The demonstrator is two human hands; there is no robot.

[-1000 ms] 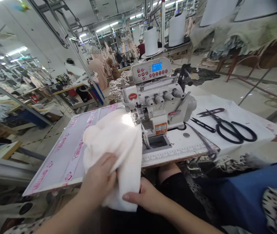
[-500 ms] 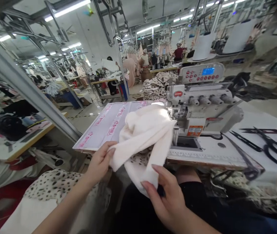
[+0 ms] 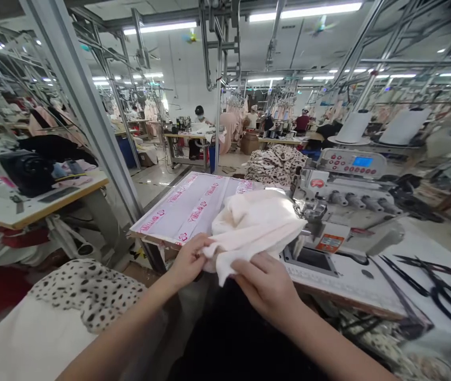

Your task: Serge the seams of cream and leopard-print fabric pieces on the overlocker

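Note:
A cream-white piece of soft fabric [image 3: 255, 217] lies bunched on the table, its far right edge at the needle area of an overlock sewing machine [image 3: 340, 196]. My left hand [image 3: 189, 259] pinches the near left end of the fabric, just off the table's front edge. Close beside it, my right hand [image 3: 267, 286] grips another near part of the cloth, with its fingertips partly hidden in the folds. Between the hands a loose corner of cloth hangs down.
Black scissors [image 3: 443, 291] lie right of the machine. A spotted and white fabric pile [image 3: 86, 291] sits at lower left; another spotted pile [image 3: 275, 164] is behind the table. A metal post [image 3: 86, 100] rises at left. Thread cones [image 3: 354, 127] stand at the back right. People work in the distance.
My right hand has moved up and closer to my left, folding the hanging part of the cloth upward. The spotted patch inside it is now hidden. The view has shifted.

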